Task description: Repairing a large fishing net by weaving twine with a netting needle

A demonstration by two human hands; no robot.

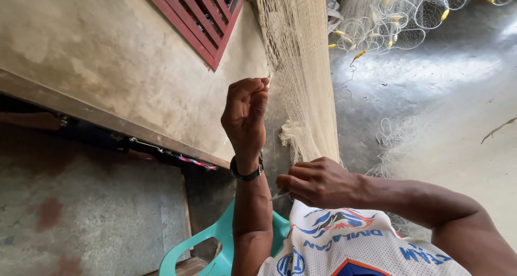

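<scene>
A pale beige fishing net (301, 77) hangs stretched from the upper part of the view down toward my lap. My left hand (246, 114), with a black band on its wrist, is raised and pinches the net's edge between closed fingers. Lower down, my right hand (318, 182) is closed on a small thin tool (280, 194), its tip pointing left beside the net's bunched lower part (293, 136). Both forearms reach out over my white printed jersey (350, 243).
A teal plastic chair (215, 243) sits below me. A plastered wall (107, 55) with a red slatted vent (199, 15) stands at the left. More fine net with small yellow floats (377, 23) lies heaped on the concrete floor (458, 93) at the upper right.
</scene>
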